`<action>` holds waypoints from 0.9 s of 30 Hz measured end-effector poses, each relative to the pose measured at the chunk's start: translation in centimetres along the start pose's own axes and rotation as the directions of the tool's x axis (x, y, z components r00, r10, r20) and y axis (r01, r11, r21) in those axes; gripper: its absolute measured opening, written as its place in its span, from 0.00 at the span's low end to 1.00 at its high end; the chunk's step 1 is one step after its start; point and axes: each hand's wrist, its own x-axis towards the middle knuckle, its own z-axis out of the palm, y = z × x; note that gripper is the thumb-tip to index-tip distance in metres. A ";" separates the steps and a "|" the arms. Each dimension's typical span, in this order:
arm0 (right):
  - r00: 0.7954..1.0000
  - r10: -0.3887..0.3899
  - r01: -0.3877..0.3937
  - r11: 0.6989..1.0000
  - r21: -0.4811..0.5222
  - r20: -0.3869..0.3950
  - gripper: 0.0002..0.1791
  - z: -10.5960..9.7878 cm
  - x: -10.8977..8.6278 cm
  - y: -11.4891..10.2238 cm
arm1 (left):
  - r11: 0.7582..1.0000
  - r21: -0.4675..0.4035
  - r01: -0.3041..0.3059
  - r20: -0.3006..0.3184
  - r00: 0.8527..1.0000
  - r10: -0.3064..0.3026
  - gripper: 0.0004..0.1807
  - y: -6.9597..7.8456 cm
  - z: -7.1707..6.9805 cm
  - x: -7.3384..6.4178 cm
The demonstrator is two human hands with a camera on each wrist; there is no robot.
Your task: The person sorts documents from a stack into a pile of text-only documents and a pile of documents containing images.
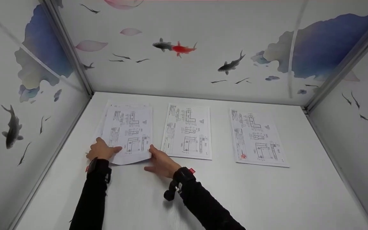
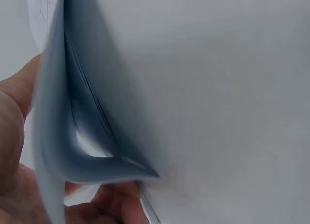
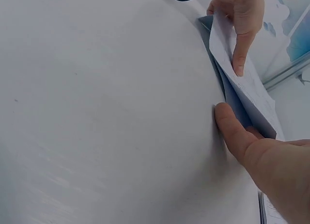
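Observation:
At the left of the table lies a loose pile of printed drawing sheets (image 1: 118,124), their edges fanned out at the left. My left hand (image 1: 102,150) pinches the pile's lower left corner, thumb on top and fingers by the edge. In the left wrist view a paper sheet (image 2: 53,136) bows up between thumb and fingers. My right hand (image 1: 164,163) touches the lower right corner with its fingers, its thumb spread apart. From the right wrist, the near edge of the sheets (image 3: 252,100) stands lifted, with a gap beneath.
A neat stack of drawing sheets (image 1: 177,147) lies in the middle. Another stack (image 1: 248,140), bearing a red mark (image 1: 243,156), lies at the right. The white table (image 1: 267,198) is enclosed by panels printed with fish, and metal posts (image 1: 72,48) stand at its back corners.

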 end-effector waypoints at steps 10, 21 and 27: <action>0.999 -0.031 0.034 0.997 -0.065 0.041 0.34 -0.3 -0.3 0.1 | 0.963 -0.230 -0.140 -0.022 0.990 0.139 0.33 -0.2 0.0 0.0; 0.997 -0.040 0.032 0.993 -0.112 -0.071 0.43 -0.9 -0.2 -0.8 | 0.833 -0.532 -0.154 -0.127 0.987 0.102 0.25 0.3 -0.5 -0.1; 0.991 -0.117 0.111 0.990 -0.092 -0.059 0.31 -1.4 -0.8 -1.9 | 0.750 -0.634 -0.187 -0.144 0.982 0.123 0.25 1.6 -0.3 -0.2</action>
